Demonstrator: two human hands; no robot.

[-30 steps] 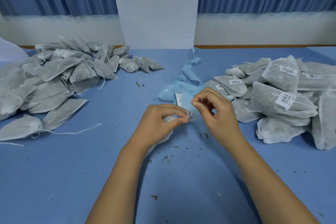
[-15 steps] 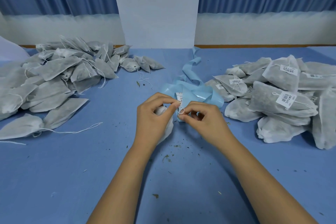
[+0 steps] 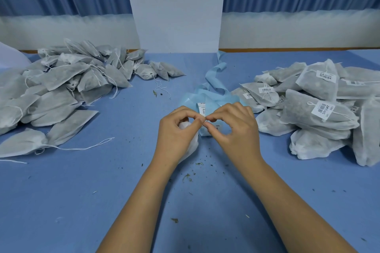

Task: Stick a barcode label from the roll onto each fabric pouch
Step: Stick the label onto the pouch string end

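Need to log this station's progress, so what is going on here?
A person is labelling pouches on a blue table. The left hand holds a white fabric pouch down, and the right hand pinches at its top where the two hands meet; whether a label is between them is too small to tell. A light blue label strip lies just behind. Unlabelled grey pouches are heaped left, barcode-labelled pouches right.

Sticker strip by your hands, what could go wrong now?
The left hand grips a pouch and, with the right hand, pinches what looks like a label. A sticky label might fold onto itself or cling to fingers. The loose blue backing strip lies tangled right behind the hands and could snag. Crumbs on the table could stick to the glue.
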